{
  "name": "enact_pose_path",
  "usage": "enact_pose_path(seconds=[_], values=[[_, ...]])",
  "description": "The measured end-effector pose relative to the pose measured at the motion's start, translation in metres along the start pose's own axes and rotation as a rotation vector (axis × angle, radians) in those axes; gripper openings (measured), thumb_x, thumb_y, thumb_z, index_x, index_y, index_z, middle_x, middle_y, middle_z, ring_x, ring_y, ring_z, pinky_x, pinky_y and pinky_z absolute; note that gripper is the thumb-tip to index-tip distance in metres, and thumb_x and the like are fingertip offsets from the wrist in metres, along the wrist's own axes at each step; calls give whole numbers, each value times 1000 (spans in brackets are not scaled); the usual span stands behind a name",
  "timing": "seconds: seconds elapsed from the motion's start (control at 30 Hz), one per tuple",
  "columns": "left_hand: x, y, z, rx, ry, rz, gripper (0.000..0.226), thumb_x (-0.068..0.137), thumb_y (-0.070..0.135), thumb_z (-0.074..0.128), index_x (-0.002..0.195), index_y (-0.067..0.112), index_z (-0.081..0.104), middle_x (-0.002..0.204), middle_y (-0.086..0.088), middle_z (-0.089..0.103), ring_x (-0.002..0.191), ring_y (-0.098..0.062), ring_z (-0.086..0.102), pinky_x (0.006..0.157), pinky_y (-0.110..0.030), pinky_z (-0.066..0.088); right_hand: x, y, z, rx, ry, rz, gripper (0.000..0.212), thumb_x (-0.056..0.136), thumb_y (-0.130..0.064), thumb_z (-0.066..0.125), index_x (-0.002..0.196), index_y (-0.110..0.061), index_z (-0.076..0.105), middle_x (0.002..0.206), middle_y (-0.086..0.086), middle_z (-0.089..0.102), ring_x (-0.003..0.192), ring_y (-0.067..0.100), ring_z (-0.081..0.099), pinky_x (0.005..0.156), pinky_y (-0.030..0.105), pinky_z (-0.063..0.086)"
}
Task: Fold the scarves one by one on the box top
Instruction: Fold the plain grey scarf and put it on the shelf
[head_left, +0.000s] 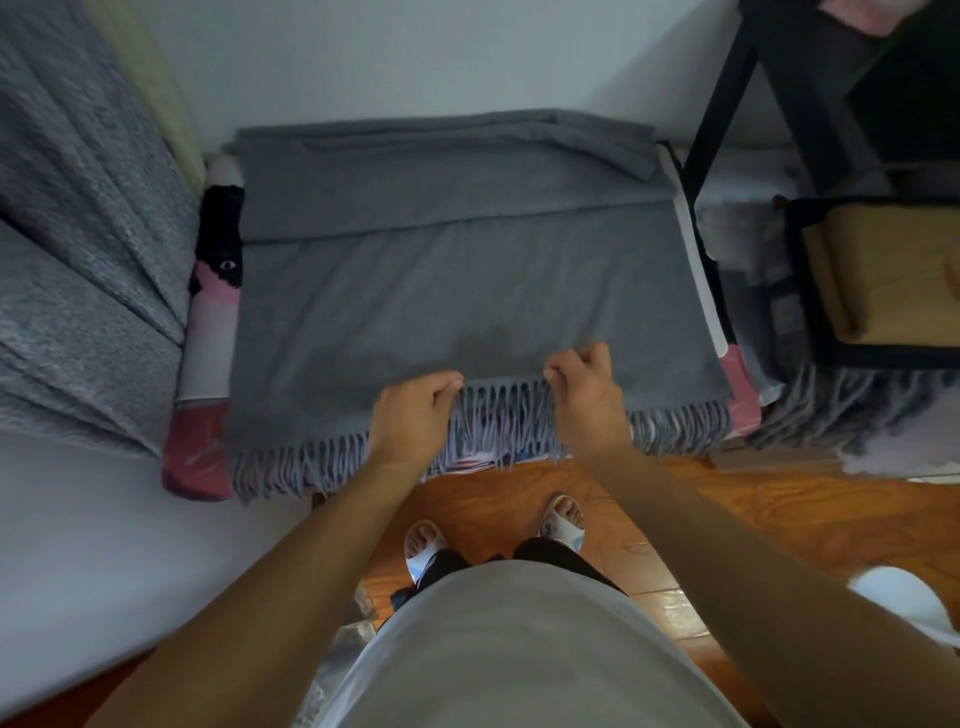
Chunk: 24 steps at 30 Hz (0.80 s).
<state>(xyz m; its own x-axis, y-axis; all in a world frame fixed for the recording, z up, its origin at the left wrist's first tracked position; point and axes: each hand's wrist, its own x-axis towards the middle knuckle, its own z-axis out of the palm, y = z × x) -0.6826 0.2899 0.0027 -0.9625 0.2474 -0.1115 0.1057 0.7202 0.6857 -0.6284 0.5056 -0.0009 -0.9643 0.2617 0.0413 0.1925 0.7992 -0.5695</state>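
A grey scarf (467, 280) with a fringed near edge lies spread over the box top, its far part doubled back in a fold near the wall. The box (208, 332) shows pink, white and black print along its left and right sides. My left hand (415, 410) grips the scarf's near edge just above the fringe, left of centre. My right hand (582, 384) pinches the same edge a short way to the right. Both hands sit at the middle of the near edge, close together.
A grey textured blanket (78, 234) covers a bed at the left. A black shelf frame (727, 104) and a black tray holding a tan cushion (878, 275) stand at the right. Another fringed grey cloth (841, 410) hangs below that tray. My sandalled feet stand on the wooden floor (727, 519).
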Motion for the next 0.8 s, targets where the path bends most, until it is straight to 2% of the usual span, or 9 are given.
enact_pose_path(seconds=[0.07, 0.17, 0.3, 0.37, 0.43, 0.5, 0.57, 0.7, 0.8], values=[[-10, 6, 4, -111, 9, -167, 26, 102, 32, 57, 120, 22, 74, 106, 4, 77, 87, -9, 71, 90, -24, 53, -4, -6, 5, 40, -36, 83, 23, 107, -26, 41, 102, -10, 56, 120, 6, 43, 76, 24, 55, 65, 41, 52], [-20, 14, 19, -293, 52, -372, 24, 100, 26, 62, 120, 20, 74, 118, 2, 73, 108, -15, 68, 99, -26, 49, -11, -12, 17, 194, -35, 164, 19, 105, -17, 45, 102, -4, 58, 117, 8, 52, 87, 16, 51, 79, 37, 48], [-15, 16, 19, -1223, 235, -759, 43, 99, 5, 59, 139, 21, 57, 135, 1, 60, 123, -13, 57, 110, -30, 42, -8, -18, 14, 383, 41, 355, 10, 103, -13, 51, 104, -12, 61, 93, -2, 60, 76, 5, 54, 63, 8, 41], [-5, 10, 11, -1576, 279, -881, 51, 102, -1, 51, 148, 21, 47, 139, -6, 55, 125, -20, 56, 103, -30, 44, 1, -16, 12, 486, 85, 509, 11, 101, -9, 53, 102, -14, 62, 88, -5, 61, 74, 4, 56, 62, 11, 42], [-1, 7, 2, -1690, 268, -932, 48, 104, 0, 47, 149, 16, 43, 142, -10, 53, 113, -22, 62, 88, -28, 49, 10, -13, 11, 615, 121, 712, 16, 97, -2, 56, 93, -15, 65, 83, -1, 64, 71, 13, 59, 62, 23, 46], [-3, 12, -3, -1595, 237, -917, 42, 104, 2, 48, 145, 12, 48, 142, -9, 54, 103, -17, 66, 76, -25, 51, 15, -11, 9, 732, 155, 836, 24, 92, 3, 59, 84, -18, 66, 80, 2, 66, 72, 18, 61, 59, 25, 48], [-10, 16, -8, -1246, 186, -800, 41, 101, 6, 55, 141, 16, 55, 136, -2, 59, 110, -14, 64, 83, -25, 52, 17, -11, 6, 734, 169, 801, 25, 92, 3, 61, 84, -19, 66, 85, 1, 67, 79, 17, 63, 64, 20, 49], [-16, 3, -7, -264, 16, -325, 46, 99, 16, 60, 143, 27, 50, 135, 3, 53, 126, -15, 50, 109, -35, 42, 13, -9, 5, 374, 37, 406, 27, 94, 3, 54, 113, -12, 66, 108, 0, 63, 94, 14, 60, 87, 27, 51], [-10, -16, 1, 93, -63, -81, 32, 95, 14, 63, 125, 15, 52, 116, -9, 62, 113, -28, 58, 96, -40, 48, 8, 2, 12, 54, -91, 87, 25, 89, 8, 54, 106, -9, 59, 112, 7, 51, 82, 27, 56, 71, 42, 52]])
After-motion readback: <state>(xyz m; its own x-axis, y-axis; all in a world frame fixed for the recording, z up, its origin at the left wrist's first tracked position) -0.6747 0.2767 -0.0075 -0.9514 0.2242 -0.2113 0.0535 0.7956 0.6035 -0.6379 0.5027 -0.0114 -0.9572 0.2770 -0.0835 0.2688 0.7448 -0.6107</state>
